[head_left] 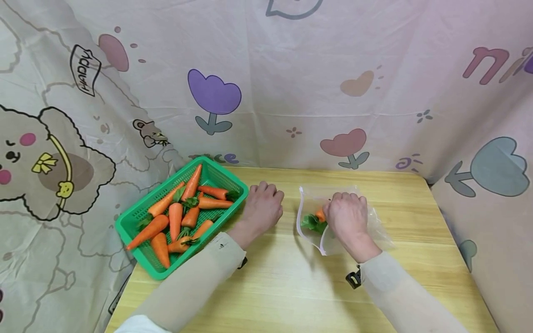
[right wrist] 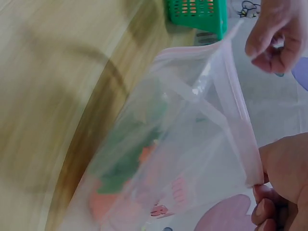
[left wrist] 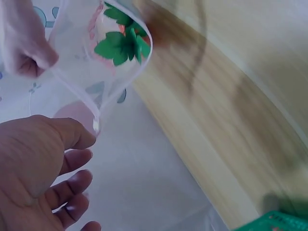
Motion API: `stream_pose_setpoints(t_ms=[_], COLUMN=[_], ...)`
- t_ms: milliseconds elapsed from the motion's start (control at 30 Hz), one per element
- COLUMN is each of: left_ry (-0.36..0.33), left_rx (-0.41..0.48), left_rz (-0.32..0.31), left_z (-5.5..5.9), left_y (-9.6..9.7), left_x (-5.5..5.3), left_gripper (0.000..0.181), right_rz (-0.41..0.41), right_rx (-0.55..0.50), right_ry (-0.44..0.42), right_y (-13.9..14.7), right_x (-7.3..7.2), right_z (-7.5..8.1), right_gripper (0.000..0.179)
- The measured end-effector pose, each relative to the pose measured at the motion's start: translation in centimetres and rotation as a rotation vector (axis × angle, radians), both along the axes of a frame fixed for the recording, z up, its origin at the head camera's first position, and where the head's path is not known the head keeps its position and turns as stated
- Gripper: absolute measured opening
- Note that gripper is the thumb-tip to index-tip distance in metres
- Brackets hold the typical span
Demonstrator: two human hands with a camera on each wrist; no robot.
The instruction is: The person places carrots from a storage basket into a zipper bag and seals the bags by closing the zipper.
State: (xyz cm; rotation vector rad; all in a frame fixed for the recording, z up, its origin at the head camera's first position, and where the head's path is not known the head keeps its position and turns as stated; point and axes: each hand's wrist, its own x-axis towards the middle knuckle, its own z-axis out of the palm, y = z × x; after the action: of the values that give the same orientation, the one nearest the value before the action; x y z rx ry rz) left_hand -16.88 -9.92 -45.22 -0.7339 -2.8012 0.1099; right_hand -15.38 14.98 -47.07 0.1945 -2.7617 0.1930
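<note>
My right hand (head_left: 349, 217) pinches the rim of a clear zip bag (head_left: 376, 233), thumb and fingers on the edge in the right wrist view. Its mouth gapes toward the left, edged by a pale zip strip (right wrist: 236, 91). Inside the bag is a carrot (head_left: 319, 214) with green leaves (left wrist: 120, 45) toward the opening. Between the bag and a green basket, my left hand (head_left: 262, 208) hovers with loosely bent fingers and nothing in them. In the left wrist view its thumb tip overlaps the corner of the bag's mouth.
The green basket (head_left: 156, 274) stands on the left of the wooden table (head_left: 266, 286), holding several carrots (head_left: 176, 219), some with leafy tops. A printed cloth (head_left: 283, 78) hangs behind the table and along both sides.
</note>
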Motion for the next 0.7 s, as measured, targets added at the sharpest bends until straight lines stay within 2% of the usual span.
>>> stream_pose_setpoints(t_ms=[100,233,333,433,533,700], left_ry=[-0.04,-0.042,-0.056,-0.079,-0.067,-0.054], left_rx=[0.006,0.031,0.057,0.103,0.15,0.168], left_rz=[0.026,0.062,0.107,0.151,0.183,0.249], left_z=[0.4,0.8,1.3,1.9,2.3,2.9], left_y=[-1.2,-3.3,-5.1,-7.0,-9.4,-14.2], left_x=[0.1,0.0,-0.2,-0.2,-0.3,-0.6], left_gripper=[0.015,0.018,0.02,0.022,0.022,0.019], right_rz=[-0.03,-0.043,-0.021,0.024,0.063,0.079], right_rx=[-0.026,-0.029,-0.022,-0.038,-0.059,-0.074], right_ry=[-0.046,-0.024,0.052,0.172,0.269,0.313], right_y=[0.4,1.1,1.6,1.8,1.8,1.8], right_x=[0.0,0.2,0.2,0.0,-0.3,-0.5], right_z=[-0.1,-0.2,-0.5,-1.3,-2.1,-2.7], right_gripper=[0.027,0.026,0.022,0.02,0.021,0.024])
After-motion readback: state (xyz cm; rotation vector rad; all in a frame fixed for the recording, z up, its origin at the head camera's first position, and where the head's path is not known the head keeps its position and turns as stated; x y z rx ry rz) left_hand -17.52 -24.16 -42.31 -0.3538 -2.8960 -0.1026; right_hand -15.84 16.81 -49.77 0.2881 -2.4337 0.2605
